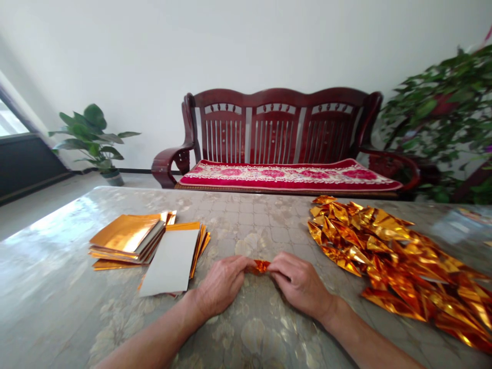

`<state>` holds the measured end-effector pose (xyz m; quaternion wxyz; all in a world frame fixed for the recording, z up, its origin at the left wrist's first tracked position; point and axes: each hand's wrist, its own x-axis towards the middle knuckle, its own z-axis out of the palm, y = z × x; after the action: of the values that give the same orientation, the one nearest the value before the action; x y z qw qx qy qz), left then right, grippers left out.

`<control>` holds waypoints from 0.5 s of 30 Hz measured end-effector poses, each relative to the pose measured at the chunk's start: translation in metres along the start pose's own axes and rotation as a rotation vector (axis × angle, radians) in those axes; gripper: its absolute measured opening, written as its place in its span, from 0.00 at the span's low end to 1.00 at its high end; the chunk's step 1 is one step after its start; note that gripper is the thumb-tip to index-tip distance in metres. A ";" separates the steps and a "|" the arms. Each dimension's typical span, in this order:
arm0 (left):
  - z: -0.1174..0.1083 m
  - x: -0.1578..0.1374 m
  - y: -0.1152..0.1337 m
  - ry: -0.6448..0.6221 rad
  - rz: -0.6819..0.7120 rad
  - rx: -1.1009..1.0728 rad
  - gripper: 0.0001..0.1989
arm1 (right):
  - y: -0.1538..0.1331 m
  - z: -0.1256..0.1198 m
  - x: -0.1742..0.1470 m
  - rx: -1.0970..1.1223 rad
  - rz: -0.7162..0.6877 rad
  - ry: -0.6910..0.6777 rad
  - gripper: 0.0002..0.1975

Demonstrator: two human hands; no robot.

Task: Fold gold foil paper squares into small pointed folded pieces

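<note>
Between my two hands is a small piece of orange-gold foil paper [262, 266], narrow and crinkled, just above the table or resting on it; I cannot tell which. My left hand [223, 282] pinches its left end, and my right hand [299, 281] pinches its right end with curled fingers. Much of the foil is hidden by the fingers. To the left of my left hand lies a fanned stack of foil sheets with a grey-white back [171, 261] uppermost. Beyond it sits another stack of gold foil sheets [125, 231].
Folded gold foil pieces [384, 241] form a large heap along the right side of the table [246, 318]. A clear plastic bag [461, 224] lies behind it. Past the far edge stands a wooden bench [274, 128] with a red floral cushion, flanked by potted plants.
</note>
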<state>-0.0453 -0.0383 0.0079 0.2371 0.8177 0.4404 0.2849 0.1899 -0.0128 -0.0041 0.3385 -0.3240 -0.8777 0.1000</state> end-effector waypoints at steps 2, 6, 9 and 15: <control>0.001 0.000 -0.001 0.002 -0.007 0.002 0.20 | 0.000 -0.001 0.000 0.000 -0.005 0.012 0.08; 0.004 0.001 -0.003 0.020 0.011 -0.001 0.20 | 0.000 -0.001 0.000 0.010 -0.004 0.011 0.08; 0.006 0.001 -0.004 0.040 0.020 0.012 0.19 | 0.000 -0.001 0.000 0.016 0.005 0.000 0.09; 0.006 0.002 -0.007 0.028 0.006 -0.019 0.14 | 0.001 -0.001 0.000 0.023 0.000 0.006 0.09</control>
<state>-0.0442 -0.0341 -0.0008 0.2377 0.8128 0.4383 0.3012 0.1908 -0.0120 -0.0038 0.3448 -0.3205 -0.8755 0.1090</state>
